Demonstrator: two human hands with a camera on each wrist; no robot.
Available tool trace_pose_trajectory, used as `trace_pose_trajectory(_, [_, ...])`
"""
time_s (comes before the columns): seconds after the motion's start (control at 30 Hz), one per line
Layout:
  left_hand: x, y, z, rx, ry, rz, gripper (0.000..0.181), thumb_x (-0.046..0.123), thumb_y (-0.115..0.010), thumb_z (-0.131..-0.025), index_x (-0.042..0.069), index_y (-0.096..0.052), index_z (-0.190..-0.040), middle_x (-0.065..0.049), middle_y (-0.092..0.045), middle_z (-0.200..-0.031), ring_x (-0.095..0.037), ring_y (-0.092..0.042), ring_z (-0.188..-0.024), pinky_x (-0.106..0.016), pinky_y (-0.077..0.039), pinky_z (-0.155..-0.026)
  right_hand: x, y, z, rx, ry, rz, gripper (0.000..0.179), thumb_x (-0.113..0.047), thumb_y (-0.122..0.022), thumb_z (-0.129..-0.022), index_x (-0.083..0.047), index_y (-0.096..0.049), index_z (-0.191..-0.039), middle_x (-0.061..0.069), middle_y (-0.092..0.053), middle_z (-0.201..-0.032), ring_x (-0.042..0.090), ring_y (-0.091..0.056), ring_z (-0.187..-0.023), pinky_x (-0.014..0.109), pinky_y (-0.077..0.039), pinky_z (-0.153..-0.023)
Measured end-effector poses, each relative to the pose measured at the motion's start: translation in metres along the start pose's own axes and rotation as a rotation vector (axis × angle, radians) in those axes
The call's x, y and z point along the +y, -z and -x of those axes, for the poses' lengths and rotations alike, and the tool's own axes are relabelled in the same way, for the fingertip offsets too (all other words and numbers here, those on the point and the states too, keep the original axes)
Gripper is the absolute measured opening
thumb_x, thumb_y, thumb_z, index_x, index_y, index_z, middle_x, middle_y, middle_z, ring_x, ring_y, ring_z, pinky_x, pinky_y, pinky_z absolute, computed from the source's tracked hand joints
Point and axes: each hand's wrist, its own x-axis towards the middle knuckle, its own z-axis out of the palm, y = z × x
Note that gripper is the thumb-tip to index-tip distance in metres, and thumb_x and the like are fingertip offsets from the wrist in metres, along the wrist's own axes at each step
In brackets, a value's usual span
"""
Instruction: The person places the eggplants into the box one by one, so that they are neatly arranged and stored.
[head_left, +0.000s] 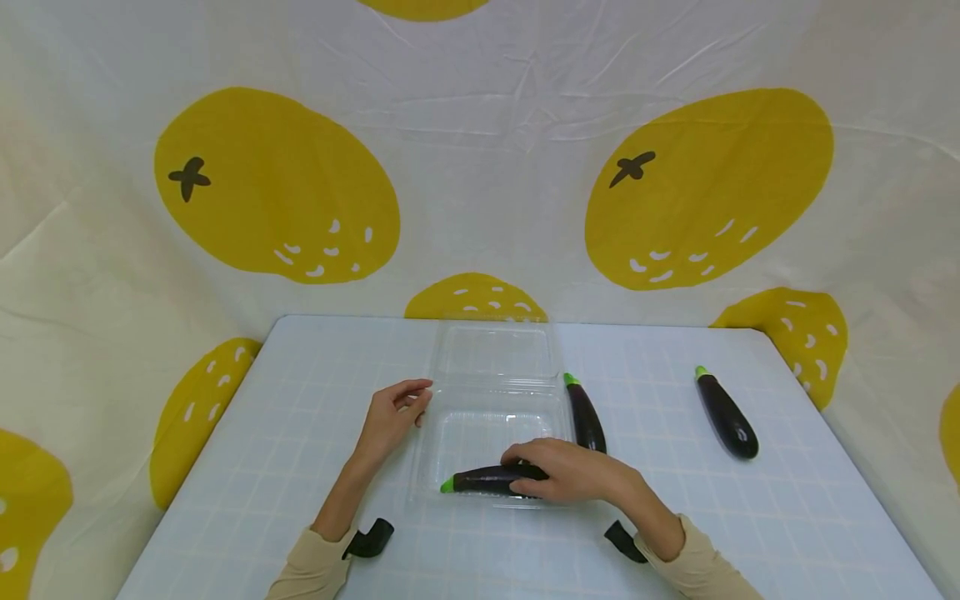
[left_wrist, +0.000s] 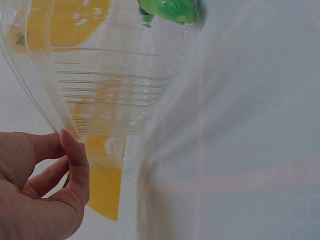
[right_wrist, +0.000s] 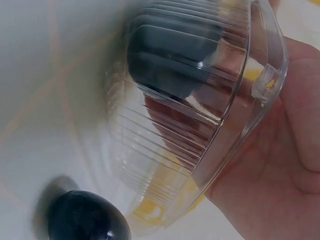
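Note:
A clear plastic clamshell container (head_left: 480,429) lies on the table with its lid (head_left: 495,350) folded back at the far side. My left hand (head_left: 393,412) pinches the container's left rim between thumb and fingertips, as the left wrist view shows at the rim (left_wrist: 47,117). Inside, along the near side, lies an eggplant (head_left: 480,480), its green stem end (left_wrist: 172,9) pointing left. My right hand (head_left: 577,472) reaches over the right rim and grips this eggplant near its thick end, which shows through the ribbed wall (right_wrist: 170,60) in the right wrist view.
A second eggplant (head_left: 587,417) lies just right of the container, partly hidden behind my right hand. Farther right lies a third eggplant (head_left: 727,417). Black straps (head_left: 370,539) stick out at both wrists. A curtain with yellow fruit prints (head_left: 495,208) hangs behind the table (head_left: 300,400).

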Motion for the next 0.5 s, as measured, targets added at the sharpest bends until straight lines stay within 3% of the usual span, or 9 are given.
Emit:
trace_pose_trajectory(0.23, [0.0017,-0.0003,0.0014,-0.008,-0.011,0.014,0.032,0.012,-0.069,-0.100,-0.007,-0.067,-0.126,-0.024,-0.067,-0.106,-0.025,-0.060,-0.069,-0.024,-0.050,-0.059,-0.0005,0.0007,0.0005,0.013,-0.013,0.005,0.045,-0.041,-0.062,-0.103,-0.007,-0.066,-0.133,0.002,-0.068,-0.129,0.013,-0.062,-0.117,0.035,-0.051,-0.101])
trace_pose_trajectory(0.5, [0.0021,-0.0003,0.0009,0.000,0.001,-0.010,0.029,0.011,-0.069,-0.100,-0.003,-0.070,-0.125,-0.021,-0.068,-0.103,-0.018,-0.060,-0.067,-0.022,-0.050,-0.061,-0.0008,0.0022,0.0059,0.088,0.020,0.032,0.041,-0.033,-0.059,-0.106,-0.004,-0.063,-0.135,0.006,-0.067,-0.130,0.020,-0.063,-0.117,0.037,-0.051,-0.101])
